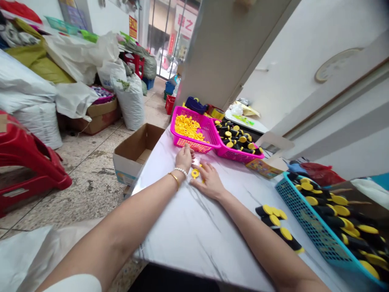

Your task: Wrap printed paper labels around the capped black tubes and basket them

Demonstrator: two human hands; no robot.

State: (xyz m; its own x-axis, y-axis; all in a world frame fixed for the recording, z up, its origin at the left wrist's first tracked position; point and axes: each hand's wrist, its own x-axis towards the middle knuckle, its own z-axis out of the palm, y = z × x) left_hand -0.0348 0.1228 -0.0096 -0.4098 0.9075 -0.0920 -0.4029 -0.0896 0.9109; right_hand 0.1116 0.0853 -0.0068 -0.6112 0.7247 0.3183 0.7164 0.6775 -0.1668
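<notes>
Fingers: left hand [184,157] and right hand [209,180] laid flat, spread, nothing gripped | small yellow plastic ring [195,173] flanked on white marbled tabletop [188,227] | Risk: ring could be flicked off the near left table edge into open cardboard box [136,152] | Room: pink mesh basket [194,142] touched by left fingertips; bare tabletop toward the body.

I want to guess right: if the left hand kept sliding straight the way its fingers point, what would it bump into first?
Probably the pink basket of yellow discs: the left hand points at its near wall, though the gap is hard to judge.
</notes>
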